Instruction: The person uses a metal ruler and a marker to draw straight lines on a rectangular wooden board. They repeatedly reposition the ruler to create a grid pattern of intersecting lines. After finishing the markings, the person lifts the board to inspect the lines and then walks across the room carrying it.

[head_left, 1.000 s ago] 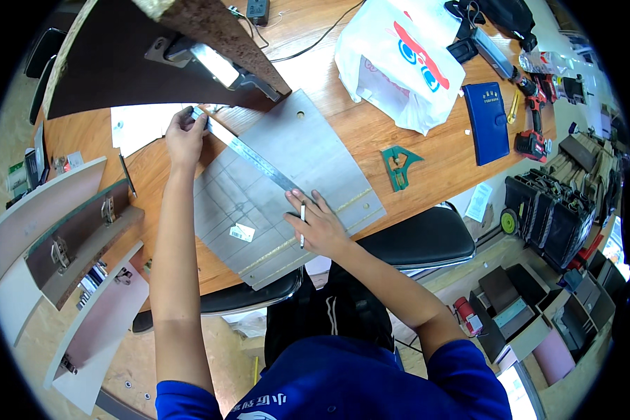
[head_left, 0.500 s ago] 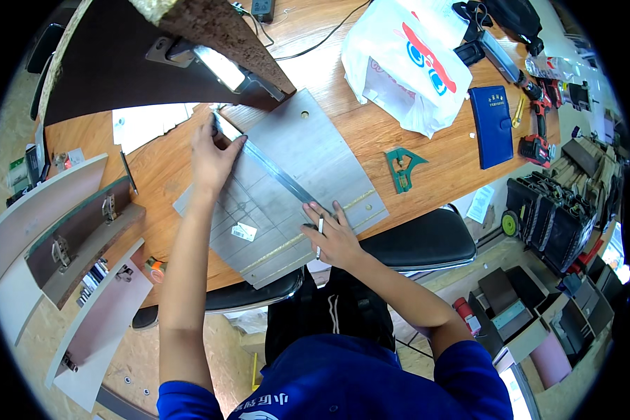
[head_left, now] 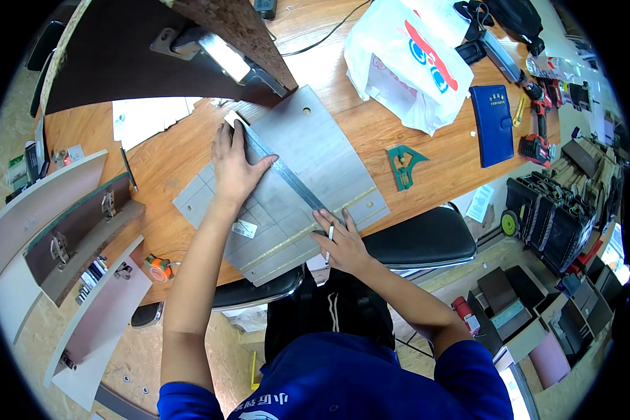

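A grey board with pencilled grid lines, small round holes and two yellowish strips near its front edge lies slanted on the table. Across it runs a long metal ruler, which has a pale, wider end at the far left. My left hand grips the ruler near that end, fingers along its left side and thumb on the blade. At the ruler's near end, the fingertips of my right hand press down. Between those fingers sits a slim white pen. A white label lies on the board by my left wrist.
A dark panel with a metal hinge rises over the board's far edge. Right of the board lie a green square head, a white plastic bag, a blue notebook and a drill. Hinged panels stand left, near a tape measure.
My left hand has slid right and nearer, its thumb now farther down the ruler. The ruler has shifted slightly right across the board, and my right hand has moved with its near end.
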### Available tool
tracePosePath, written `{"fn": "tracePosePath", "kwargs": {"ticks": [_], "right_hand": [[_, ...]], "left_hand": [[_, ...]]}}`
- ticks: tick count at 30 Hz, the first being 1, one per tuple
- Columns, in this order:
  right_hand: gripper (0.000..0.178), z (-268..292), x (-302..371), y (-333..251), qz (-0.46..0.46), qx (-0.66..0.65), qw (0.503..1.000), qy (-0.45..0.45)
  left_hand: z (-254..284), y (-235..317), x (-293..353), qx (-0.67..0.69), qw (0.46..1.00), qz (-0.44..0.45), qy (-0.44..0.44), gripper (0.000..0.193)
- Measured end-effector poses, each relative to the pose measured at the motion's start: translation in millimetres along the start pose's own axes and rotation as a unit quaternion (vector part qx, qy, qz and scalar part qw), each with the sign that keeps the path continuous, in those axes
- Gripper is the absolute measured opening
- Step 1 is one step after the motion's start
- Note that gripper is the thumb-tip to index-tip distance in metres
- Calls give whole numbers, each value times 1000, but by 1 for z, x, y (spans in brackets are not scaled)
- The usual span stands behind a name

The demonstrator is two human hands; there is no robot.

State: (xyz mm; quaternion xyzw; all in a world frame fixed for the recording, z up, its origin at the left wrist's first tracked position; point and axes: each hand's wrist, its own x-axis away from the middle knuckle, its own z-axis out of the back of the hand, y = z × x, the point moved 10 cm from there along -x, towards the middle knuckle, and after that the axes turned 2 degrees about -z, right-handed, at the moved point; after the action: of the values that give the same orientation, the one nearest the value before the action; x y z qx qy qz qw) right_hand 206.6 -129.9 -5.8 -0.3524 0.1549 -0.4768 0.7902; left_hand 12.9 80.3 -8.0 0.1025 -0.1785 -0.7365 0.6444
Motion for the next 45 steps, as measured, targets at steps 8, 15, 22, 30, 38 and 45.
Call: {"fn": "tracePosePath", "kwargs": {"ticks": [8,15,22,30,38,45], "right_hand": [[38,3,5,0,-4,14,1000,-16],[38,6,5,0,-1,3,1000,-11],[36,5,6,1,-2,-12,1000,-1],[44,4,6,1,-4,-11,999,-34],[40,10,9,5,3,3,1000,-13],[38,58,-41,16,-8,-247,967,67]], "left_hand": [[-5,5,2,-9,999,15,-30,106],[-10,14,10,-36,999,-10,-20,103],[-11,21,11,-57,996,-13,-60,117],[-14,25,13,-71,994,-16,-85,123],[-18,37,21,-39,998,-26,-50,113],[-19,25,23,-34,999,-34,-19,112]]}}
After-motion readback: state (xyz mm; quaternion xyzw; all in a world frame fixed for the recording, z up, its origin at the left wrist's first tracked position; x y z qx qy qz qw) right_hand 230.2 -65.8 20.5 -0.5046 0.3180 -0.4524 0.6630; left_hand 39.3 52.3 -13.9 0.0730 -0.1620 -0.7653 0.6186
